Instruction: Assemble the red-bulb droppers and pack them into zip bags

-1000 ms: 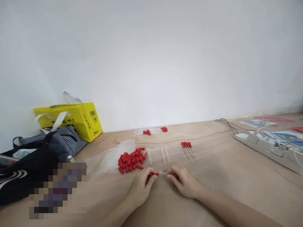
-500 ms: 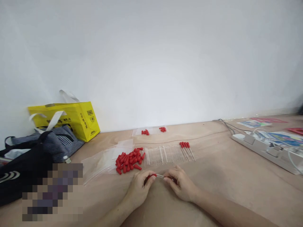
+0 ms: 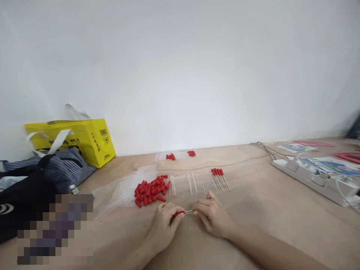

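Red bulb-shaped caps (image 3: 148, 190): heaped loose, just beyond and left of the left hand (image 3: 165, 225).
Left hand: thumb and fingers closed on one red bulb-shaped cap (image 3: 180, 213), mouth facing the right hand (image 3: 212, 215).
Slender clear tube (image 3: 188, 212): between the hands, its end meeting the held cap; a gap separated them one second earlier.
Clear tube row (image 3: 192, 183): beyond both hands, unchanged.
Right hand: pinching the slender clear tube, fingers straighter than half a second ago.
Four red-capped clear tubes (image 3: 217, 172): beyond the right hand, unchanged.
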A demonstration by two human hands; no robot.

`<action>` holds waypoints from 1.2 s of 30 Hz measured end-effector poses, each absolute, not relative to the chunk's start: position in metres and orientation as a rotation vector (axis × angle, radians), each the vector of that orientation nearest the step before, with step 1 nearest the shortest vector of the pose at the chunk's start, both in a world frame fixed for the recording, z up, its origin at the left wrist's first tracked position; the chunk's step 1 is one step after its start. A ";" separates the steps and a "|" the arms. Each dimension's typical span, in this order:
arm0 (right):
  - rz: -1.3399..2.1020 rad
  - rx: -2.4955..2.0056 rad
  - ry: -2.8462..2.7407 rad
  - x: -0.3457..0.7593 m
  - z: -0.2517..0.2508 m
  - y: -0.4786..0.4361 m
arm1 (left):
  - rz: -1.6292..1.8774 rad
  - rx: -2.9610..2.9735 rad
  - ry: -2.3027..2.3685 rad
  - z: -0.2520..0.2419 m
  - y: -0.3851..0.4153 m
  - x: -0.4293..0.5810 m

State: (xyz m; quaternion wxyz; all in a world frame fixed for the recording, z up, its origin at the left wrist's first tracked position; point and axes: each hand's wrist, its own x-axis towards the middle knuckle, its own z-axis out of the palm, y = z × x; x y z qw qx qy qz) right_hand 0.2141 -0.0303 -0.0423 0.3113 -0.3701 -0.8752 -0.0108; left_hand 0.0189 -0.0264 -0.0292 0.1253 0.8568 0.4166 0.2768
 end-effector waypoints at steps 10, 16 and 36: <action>0.150 -0.947 -2.285 0.209 -0.043 -0.031 | 0.825 2.659 1.077 -0.028 -0.030 0.020; 0.248 -0.975 -2.268 0.205 -0.041 -0.031 | 0.847 2.686 1.071 -0.027 -0.030 0.020; -0.031 -1.090 -2.354 0.220 -0.028 -0.026 | 0.976 2.510 1.253 -0.031 -0.020 0.013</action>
